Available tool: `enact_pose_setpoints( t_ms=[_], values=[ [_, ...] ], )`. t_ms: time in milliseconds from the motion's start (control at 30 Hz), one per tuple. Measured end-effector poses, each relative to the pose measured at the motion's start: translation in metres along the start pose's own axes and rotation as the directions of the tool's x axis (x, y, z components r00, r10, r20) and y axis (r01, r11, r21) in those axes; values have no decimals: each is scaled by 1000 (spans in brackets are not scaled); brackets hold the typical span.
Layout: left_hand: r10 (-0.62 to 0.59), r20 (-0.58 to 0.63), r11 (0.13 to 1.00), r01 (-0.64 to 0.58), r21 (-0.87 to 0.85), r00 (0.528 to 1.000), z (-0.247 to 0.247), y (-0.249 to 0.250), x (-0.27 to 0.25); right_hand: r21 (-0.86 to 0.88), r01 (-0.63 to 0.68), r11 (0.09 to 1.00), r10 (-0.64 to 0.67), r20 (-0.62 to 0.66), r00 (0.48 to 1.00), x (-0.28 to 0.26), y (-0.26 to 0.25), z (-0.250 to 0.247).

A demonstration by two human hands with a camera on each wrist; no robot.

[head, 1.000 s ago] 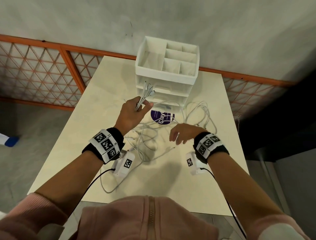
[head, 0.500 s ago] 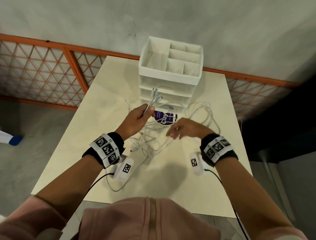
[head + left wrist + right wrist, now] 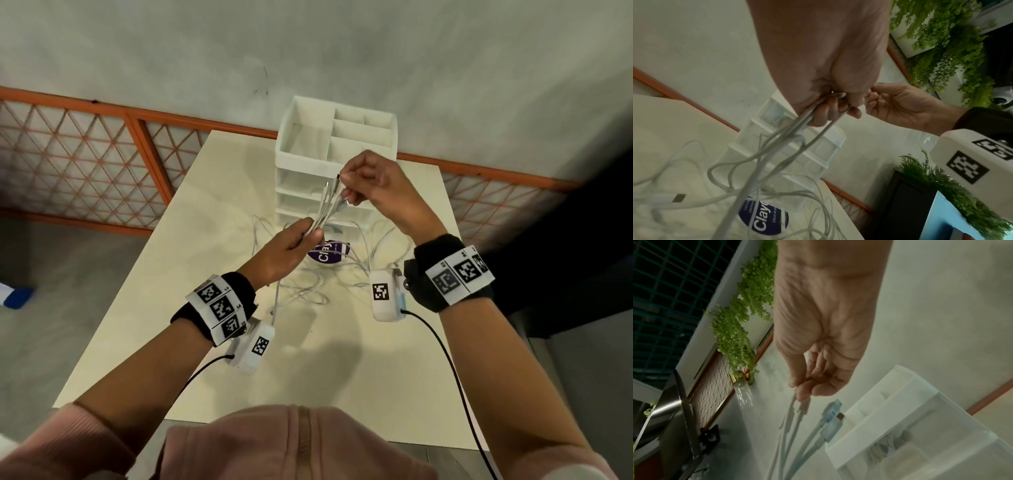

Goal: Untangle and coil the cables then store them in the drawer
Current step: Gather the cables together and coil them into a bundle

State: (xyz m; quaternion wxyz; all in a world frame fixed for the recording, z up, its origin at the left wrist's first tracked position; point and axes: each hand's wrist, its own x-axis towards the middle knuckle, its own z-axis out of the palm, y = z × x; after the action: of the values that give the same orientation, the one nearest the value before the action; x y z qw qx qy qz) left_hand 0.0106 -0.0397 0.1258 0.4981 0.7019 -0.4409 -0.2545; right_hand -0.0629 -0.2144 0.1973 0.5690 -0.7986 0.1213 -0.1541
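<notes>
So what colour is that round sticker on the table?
Dark purple sticker with white letters, best in the head view.

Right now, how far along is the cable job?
Early. Done: the left hand grips several cable ends gathered into one bunch. In hand: the right hand pinches one connector at the bunch's top. Left: loose cables lie tangled and uncoiled on the table; the drawer unit's drawers look closed.
</notes>
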Motion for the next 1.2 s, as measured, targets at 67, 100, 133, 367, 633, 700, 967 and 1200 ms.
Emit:
enact_pose_setpoints(
  t_ms=[67, 100, 133, 367, 633, 700, 967, 1200],
  values=[
    [1, 5, 1000, -1, 12, 1000, -5, 1, 1, 14, 22, 1000, -21, -71, 997, 1, -3, 2],
    [-10, 1, 1000, 10, -9, 1000, -8, 2, 1, 30, 27, 999, -23, -113, 993, 0, -2, 4],
    [-25, -7, 998, 25, -55, 1000, -10, 4, 2, 54, 15, 998, -7, -139, 990, 0, -1, 8],
    [-36, -41, 908, 16, -418, 998, -33, 24, 13, -7, -138, 990, 134, 287, 949, -10, 24, 49],
    [56, -368, 892, -212, -399, 928, -65, 37, 14, -368, -100, 925, 237, 351, 906, -12, 53, 36],
    [65, -441, 912, -232, -337, 895, -73, 35, 13, -441, -157, 884, 335, 361, 870, -18, 74, 18],
    [-6, -516, 944, -165, -286, 857, -52, 19, 9, -255, -94, 962, 144, 184, 972, -20, 52, -13],
    [104, -331, 958, -184, -219, 938, -26, 17, 9, -254, 100, 962, -57, 170, 984, -9, -34, 4]
  ],
)
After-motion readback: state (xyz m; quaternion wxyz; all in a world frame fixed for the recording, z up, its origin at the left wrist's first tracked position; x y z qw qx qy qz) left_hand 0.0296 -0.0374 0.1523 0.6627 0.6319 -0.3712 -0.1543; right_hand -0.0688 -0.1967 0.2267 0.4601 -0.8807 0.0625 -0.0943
